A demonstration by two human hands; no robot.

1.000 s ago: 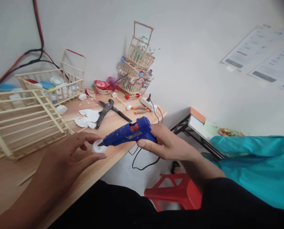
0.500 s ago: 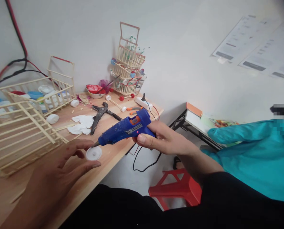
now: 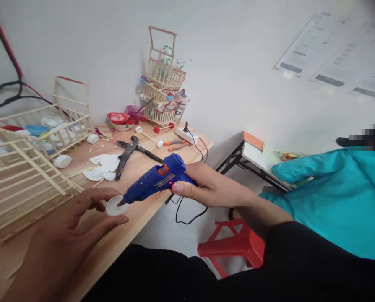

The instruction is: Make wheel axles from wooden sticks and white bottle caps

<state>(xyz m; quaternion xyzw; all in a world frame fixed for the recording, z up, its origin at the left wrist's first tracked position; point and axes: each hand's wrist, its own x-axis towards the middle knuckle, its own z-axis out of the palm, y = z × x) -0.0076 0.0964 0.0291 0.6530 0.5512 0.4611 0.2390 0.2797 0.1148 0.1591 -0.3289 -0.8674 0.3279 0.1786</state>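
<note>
A blue hot glue gun (image 3: pixel 149 180) is gripped in my right hand (image 3: pixel 203 184), with a small red light lit on its side. Its nozzle points down to the left, over the inside of a round white bottle cap (image 3: pixel 112 207). Whether the tip touches the cap I cannot tell. Between the thumb and fingers of my left hand (image 3: pixel 77 222) the cap is held, its hollow side facing up. Left of that hand lies a frame of pale wooden sticks (image 3: pixel 24 188).
Pliers (image 3: pixel 129 153), white cloth (image 3: pixel 102 165), a stick with white caps (image 3: pixel 149 137) and a bowl of red paint (image 3: pixel 121 121) lie on the table. Stacked stick carts (image 3: pixel 162 84) stand by the wall. A person in a teal top (image 3: pixel 329 201) is at right, near a red stool (image 3: pixel 234 243).
The glue gun has come down and slightly left, so its nozzle is now over the middle of the cap rather than above its far edge. The view has shifted a little.
</note>
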